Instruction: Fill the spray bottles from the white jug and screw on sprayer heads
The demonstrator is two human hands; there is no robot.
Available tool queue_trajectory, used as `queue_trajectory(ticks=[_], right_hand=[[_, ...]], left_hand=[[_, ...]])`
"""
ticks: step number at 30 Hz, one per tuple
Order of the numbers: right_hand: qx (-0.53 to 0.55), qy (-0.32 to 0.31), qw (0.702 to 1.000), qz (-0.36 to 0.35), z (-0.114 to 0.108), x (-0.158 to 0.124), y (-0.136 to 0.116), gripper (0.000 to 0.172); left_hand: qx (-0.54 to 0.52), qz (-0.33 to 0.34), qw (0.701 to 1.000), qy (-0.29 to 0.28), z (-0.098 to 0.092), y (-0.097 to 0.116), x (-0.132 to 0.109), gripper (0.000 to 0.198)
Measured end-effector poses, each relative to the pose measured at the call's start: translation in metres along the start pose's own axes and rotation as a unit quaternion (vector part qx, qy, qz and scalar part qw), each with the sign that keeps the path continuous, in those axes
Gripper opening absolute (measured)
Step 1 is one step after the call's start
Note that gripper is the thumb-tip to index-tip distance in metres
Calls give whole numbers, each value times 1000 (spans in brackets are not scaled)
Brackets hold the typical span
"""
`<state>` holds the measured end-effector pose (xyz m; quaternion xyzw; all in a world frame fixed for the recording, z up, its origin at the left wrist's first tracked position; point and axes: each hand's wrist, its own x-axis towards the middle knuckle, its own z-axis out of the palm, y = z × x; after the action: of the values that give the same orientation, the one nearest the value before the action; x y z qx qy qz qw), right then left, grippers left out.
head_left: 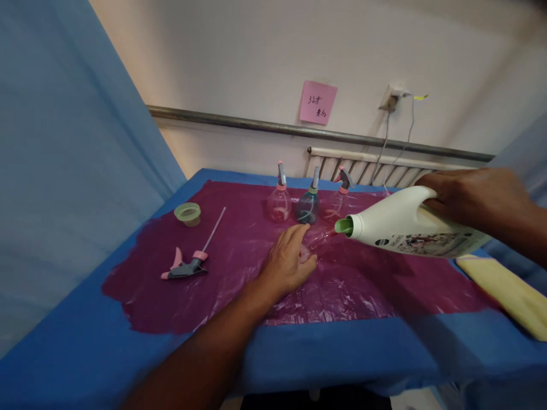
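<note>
My right hand (478, 196) grips the handle of a white detergent jug (410, 228) and holds it tipped almost level, its green spout (344, 226) pointing left. Just under the spout stands a clear open spray bottle (318, 239) without its head. My left hand (290, 259) rests against that bottle, fingers curled round its left side. A pink and grey spray head with its tube (190, 262) lies on the maroon plastic sheet (363, 290) to the left. A green cap (188, 213) sits further back left.
Three small spray bottles (308, 200) with heads stand in a row at the back of the table. A yellow cloth (506, 290) lies at the right edge. Blue cloth (85, 341) covers the table and hangs on the left. A radiator and wall socket are behind.
</note>
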<state>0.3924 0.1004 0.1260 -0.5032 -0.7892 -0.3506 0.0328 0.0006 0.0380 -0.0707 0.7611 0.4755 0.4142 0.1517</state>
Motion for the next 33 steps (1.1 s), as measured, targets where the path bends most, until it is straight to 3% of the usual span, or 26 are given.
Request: queue_trajectory(ticks=[33], right_hand=[[0,-17,1000,3,-7,3,-2,37]], left_hand=[[9,-6,1000,-9,-4,4,-1,74]])
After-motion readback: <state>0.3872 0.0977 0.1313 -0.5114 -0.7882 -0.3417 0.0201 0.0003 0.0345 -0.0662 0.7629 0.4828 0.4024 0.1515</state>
